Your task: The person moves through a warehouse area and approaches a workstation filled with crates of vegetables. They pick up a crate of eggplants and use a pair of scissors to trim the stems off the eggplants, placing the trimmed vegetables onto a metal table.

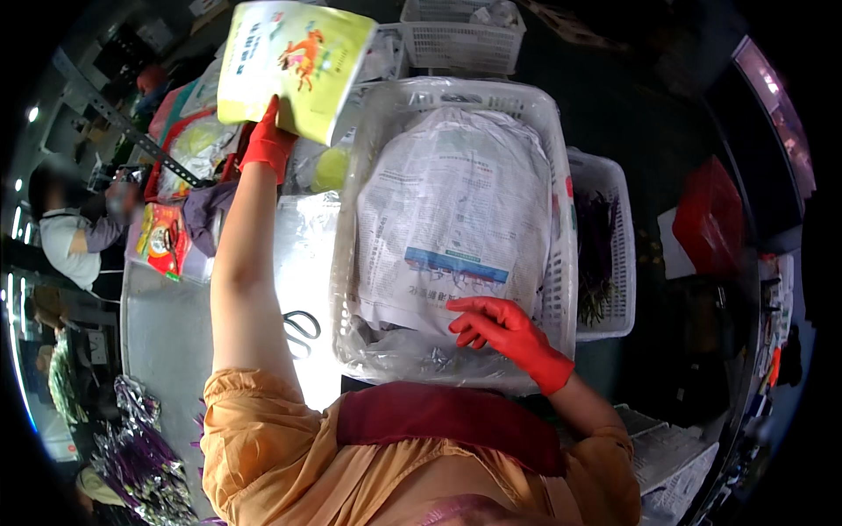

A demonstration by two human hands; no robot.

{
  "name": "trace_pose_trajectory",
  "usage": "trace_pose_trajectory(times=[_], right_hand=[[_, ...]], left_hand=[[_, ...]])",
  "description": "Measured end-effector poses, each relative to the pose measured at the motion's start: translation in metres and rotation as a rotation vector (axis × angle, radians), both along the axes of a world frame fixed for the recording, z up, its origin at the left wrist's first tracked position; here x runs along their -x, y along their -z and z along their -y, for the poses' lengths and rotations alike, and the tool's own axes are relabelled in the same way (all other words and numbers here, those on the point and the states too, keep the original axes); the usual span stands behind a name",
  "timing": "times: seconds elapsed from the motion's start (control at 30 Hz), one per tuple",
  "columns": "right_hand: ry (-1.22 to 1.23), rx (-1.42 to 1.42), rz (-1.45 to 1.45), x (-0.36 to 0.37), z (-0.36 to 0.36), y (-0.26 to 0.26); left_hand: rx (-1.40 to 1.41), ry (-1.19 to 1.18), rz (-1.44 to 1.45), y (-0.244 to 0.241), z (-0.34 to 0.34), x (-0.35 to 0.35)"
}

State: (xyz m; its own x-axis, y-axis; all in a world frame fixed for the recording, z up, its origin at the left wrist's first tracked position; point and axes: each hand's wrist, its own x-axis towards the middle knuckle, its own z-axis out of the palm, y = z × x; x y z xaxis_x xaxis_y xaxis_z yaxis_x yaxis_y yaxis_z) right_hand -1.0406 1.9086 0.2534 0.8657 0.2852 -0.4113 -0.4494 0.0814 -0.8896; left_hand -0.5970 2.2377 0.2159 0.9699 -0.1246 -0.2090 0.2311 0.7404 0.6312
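Observation:
My left hand [266, 143], in a red rubber glove, reaches far forward and grips the near edge of a yellow-green printed packet [299, 72]. The thumb lies on its printed face; the other fingers are hidden beneath. In front of me is a white plastic basket [564, 289] lined with clear plastic film. Crumpled newspaper sheets [454, 204] cover most of its contents. My right hand [506, 332], also red-gloved, is at the newspaper's near edge with fingers apart and nothing held. Whether its fingertips touch the paper I cannot tell.
Dark-handled scissors [302, 332] lie on the metal table [164, 315]. A second white basket [625, 263] holds purple-stemmed vegetables [595, 263]. Bagged purple vegetables [141, 460] lie at lower left. Beyond are a red tray [151, 187] and another white crate [460, 46]. A person [72, 237] stands left.

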Motion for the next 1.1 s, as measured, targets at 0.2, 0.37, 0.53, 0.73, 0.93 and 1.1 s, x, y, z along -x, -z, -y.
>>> trace_pose_trajectory(times=[0.2,0.37,0.53,0.73,0.93,1.1], right_hand=[[-0.035,0.389,0.388,-0.008,-0.005,0.011],[-0.102,1.028,0.817,-0.067,-0.069,0.047],[-0.197,1.258,0.891,-0.112,-0.081,0.097],[0.248,0.269,0.694,-0.088,-0.011,0.041],[1.016,1.0,0.339,0.022,0.183,0.066],[1.092,0.713,-0.069,0.112,0.215,0.17]], left_hand=[[-0.735,0.167,-0.084,0.051,0.007,0.017],[-0.816,0.248,-0.117,0.082,-0.007,0.048],[-0.882,0.303,-0.007,0.07,0.008,0.124],[-0.866,0.285,0.106,0.028,-0.002,0.177],[-0.935,0.333,0.56,0.018,0.039,0.207],[-1.323,0.446,1.379,0.008,0.122,0.267]])
